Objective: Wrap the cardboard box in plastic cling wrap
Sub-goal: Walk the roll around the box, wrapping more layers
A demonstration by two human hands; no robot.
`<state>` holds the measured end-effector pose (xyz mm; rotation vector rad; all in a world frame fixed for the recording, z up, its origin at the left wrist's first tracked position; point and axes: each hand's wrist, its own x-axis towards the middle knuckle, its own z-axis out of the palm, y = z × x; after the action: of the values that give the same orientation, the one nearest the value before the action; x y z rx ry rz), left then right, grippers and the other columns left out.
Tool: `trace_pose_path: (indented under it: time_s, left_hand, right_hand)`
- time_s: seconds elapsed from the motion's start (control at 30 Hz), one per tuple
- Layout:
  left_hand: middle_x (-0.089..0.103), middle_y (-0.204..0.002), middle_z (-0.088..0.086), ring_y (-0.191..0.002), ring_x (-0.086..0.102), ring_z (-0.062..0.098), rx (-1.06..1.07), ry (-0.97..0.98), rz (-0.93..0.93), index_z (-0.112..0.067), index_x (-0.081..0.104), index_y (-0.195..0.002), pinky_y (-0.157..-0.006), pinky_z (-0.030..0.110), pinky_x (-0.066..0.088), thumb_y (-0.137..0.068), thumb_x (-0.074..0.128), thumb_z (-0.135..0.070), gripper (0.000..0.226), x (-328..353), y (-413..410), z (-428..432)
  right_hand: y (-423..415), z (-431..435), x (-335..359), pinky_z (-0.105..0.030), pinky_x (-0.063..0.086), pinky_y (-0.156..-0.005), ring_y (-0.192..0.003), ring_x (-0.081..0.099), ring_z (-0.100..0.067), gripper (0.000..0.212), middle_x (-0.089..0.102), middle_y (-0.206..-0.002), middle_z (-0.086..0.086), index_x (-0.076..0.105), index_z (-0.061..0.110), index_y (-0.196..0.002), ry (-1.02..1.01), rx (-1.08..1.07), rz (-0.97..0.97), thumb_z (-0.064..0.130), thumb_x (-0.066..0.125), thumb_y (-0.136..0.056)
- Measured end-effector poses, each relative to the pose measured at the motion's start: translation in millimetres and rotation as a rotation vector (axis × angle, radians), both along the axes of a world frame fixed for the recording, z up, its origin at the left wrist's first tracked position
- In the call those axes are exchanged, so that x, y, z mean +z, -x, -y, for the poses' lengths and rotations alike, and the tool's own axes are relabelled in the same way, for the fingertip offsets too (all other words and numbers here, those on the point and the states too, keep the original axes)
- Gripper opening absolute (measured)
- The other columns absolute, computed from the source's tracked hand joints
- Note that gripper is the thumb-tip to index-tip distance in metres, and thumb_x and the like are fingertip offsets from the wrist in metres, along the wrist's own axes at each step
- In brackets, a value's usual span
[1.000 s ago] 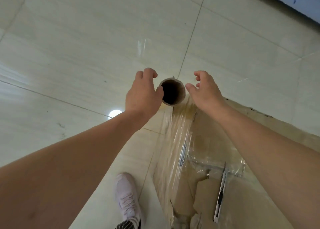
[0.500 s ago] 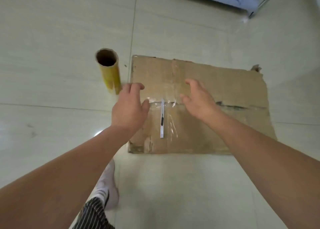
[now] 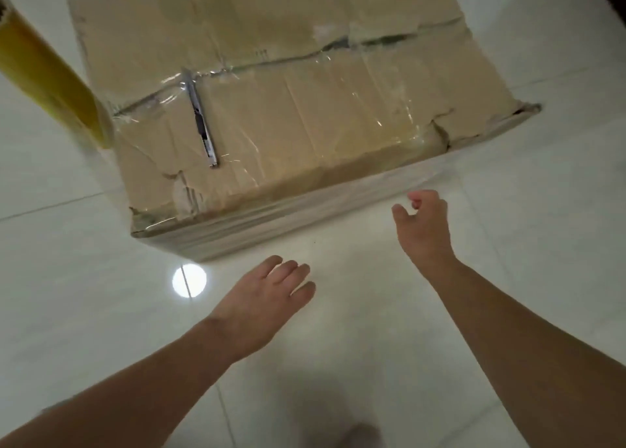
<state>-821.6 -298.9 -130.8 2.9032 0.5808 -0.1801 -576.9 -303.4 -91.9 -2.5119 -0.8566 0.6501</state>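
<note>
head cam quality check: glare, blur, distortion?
Head view: round lamp reflection on the glossy floor beside the left hand; specular streaks on the cling wrap over the cardboard box; yellow roll at left edge smeared by motion blur; box edges splay from wide-angle distortion.

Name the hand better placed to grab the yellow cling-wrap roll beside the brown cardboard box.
Left, probably: the left hand is open, empty, nearer the yellow cling-wrap roll; the right hand is farther right.

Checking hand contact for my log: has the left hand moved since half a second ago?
Yes. The left hand has drawn back toward the person, off the cardboard box top, now over the floor short of its near edge.
</note>
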Motion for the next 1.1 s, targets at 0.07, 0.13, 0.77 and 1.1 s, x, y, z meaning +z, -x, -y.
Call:
trace_pose_path:
  time_s: [0.07,0.13,0.77,1.1]
  left_hand:
    - [0.062,-0.12,0.016,-0.107,0.061,0.031,-0.104,-0.088,-0.091,-0.011,0.064,-0.111,-0.103,0.045,0.034,-0.043,0.084,-0.015,0.071,-28,-2,-12]
    - [0.056,-0.131,0.015,-0.119,0.055,0.031,-0.174,-0.23,-0.184,-0.014,0.063,-0.12,-0.11,0.046,0.029,-0.056,0.079,-0.019,0.067,-45,-14,-26]
    - [-0.005,-0.156,0.023,-0.142,-0.011,0.042,-0.453,-0.998,-0.604,0.001,0.008,-0.148,-0.09,0.061,-0.026,-0.1,0.03,-0.027,0.06,-123,-76,-83]
    - [-0.012,-0.155,0.024,-0.14,-0.016,0.042,-0.523,-0.973,-0.72,-0.003,0.003,-0.149,-0.087,0.061,-0.029,-0.099,0.031,-0.027,0.062,-109,0,-80]
  right_hand:
    - [-11,6,-32,-0.031,0.041,-0.091,-0.113,0.052,-0.028,0.047,0.038,-0.135,-0.009,0.039,0.013,-0.135,-0.004,-0.141,-0.106,0.025,0.056,-0.092]
    - [-22,4,-59,-0.039,0.043,-0.1,-0.119,0.049,-0.028,0.056,0.036,-0.139,-0.007,0.034,0.019,-0.14,-0.079,-0.282,-0.251,0.028,0.058,-0.091]
    - [-25,-58,-147,-0.048,0.055,-0.075,-0.116,0.052,-0.022,0.065,0.056,-0.115,-0.001,0.046,0.025,-0.133,-0.813,-0.505,-0.77,0.02,0.058,-0.07]
    - [63,-50,-154,-0.036,0.057,-0.074,-0.091,0.056,-0.004,0.059,0.056,-0.125,-0.001,0.038,0.021,-0.136,-0.818,-0.438,-0.792,0.009,0.06,-0.083]
